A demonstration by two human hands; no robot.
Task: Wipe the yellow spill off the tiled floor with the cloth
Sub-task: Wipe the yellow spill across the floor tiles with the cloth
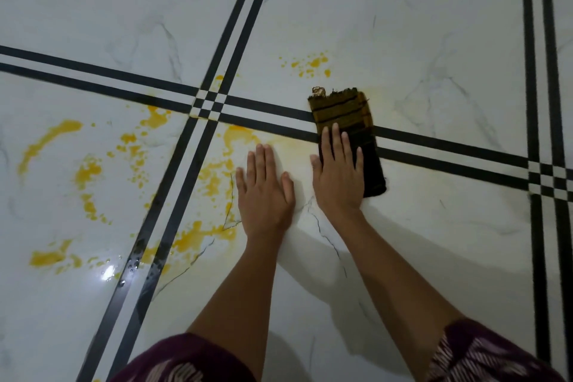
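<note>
A folded dark brown cloth point(344, 112) with yellow stripes and a frayed far end lies on the white tiled floor point(434, 40), across the black double line. My right hand point(338, 174) presses flat on its near half, fingers straight. My left hand point(263, 186) rests flat on the bare tile just left of it, fingers spread. The yellow spill point(86, 170) spreads in streaks and drops over the tiles to the left of my hands. More yellow drops point(310, 63) sit beyond the cloth. A faint yellow smear runs between my hands.
Black double lines point(173, 183) cross the glossy marble-look floor in a grid, meeting at a checkered junction point(209, 104). Thin dark cracks show in the tile below my hands. My patterned maroon clothing point(186, 363) fills the bottom edge.
</note>
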